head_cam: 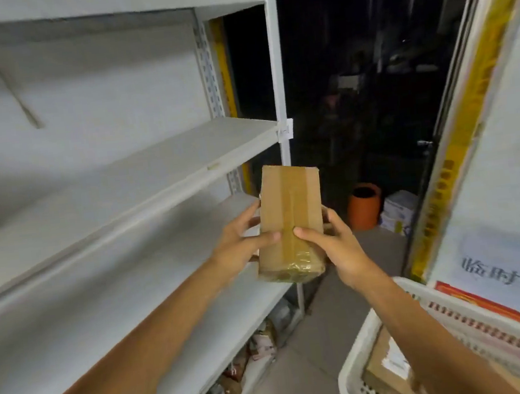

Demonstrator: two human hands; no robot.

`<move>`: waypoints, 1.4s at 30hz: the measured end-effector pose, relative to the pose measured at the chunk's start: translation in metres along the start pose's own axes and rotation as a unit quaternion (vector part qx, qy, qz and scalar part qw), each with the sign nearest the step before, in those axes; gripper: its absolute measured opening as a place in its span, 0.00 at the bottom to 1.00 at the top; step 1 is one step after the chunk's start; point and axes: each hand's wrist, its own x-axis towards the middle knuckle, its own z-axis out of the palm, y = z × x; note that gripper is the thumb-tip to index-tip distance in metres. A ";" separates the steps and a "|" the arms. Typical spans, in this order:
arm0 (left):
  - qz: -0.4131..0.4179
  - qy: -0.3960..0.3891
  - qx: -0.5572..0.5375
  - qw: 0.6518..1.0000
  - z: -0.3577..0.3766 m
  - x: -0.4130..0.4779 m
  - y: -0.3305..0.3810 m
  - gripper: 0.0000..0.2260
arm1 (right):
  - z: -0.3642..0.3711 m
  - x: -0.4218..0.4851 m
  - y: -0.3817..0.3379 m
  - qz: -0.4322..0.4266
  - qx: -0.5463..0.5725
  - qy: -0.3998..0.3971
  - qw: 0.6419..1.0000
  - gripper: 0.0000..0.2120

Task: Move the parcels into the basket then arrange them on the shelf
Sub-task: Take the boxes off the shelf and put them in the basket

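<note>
A brown cardboard parcel sealed with clear tape is held upright in front of the right end of the white metal shelf. My left hand grips its left side and my right hand grips its right side, thumbs on the front face. The white plastic basket stands at the lower right, partly under my right forearm. Inside it lies another cardboard parcel with a white label.
The shelf boards in view are bare; several packets lie on the lowest level. An orange bin and white boxes sit on the floor by a dark doorway. A white sign panel with yellow edging leans at the right.
</note>
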 end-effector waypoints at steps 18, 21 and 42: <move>-0.074 -0.333 -0.028 0.940 0.191 0.032 -0.108 0.32 | -0.137 -0.127 0.077 0.105 -0.051 0.339 0.933 0.31; -0.088 -0.370 -0.018 0.925 0.226 0.022 -0.124 0.31 | -0.161 -0.155 0.090 0.131 -0.053 0.385 0.912 0.35; -0.229 -0.488 0.148 0.829 0.544 -0.033 -0.240 0.60 | -0.436 -0.272 0.207 0.232 -0.013 0.476 0.848 0.25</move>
